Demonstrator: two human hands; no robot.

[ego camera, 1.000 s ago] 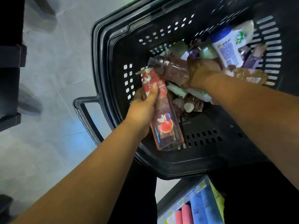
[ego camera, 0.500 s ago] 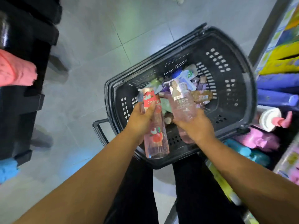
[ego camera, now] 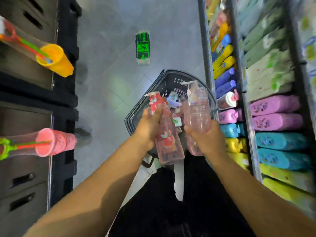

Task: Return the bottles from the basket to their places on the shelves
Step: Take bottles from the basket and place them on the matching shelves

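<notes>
My left hand (ego camera: 148, 127) grips a clear pink bottle with a red label and a peach picture (ego camera: 166, 135), held upright above the black basket (ego camera: 168, 81). My right hand (ego camera: 206, 139) grips a second clear pink pump bottle (ego camera: 197, 113), just to the right of the first. Both bottles are lifted clear of the basket, which stands on the floor below and holds several more bottles (ego camera: 174, 101). The shelves (ego camera: 246, 93) on the right are packed with coloured bottles lying in rows.
A dark rack (ego camera: 63, 100) on the left carries an orange cup-shaped item (ego camera: 54, 59) and a pink one (ego camera: 54, 141) that stick out into the aisle. A green floor sticker (ego camera: 142, 46) lies on the grey tiles further ahead. My dark-clad legs are below the basket.
Both hands have risen out of the basket with their bottles. The view has swung up, so the basket now looks smaller and the shelves on the right fill more of the frame.
</notes>
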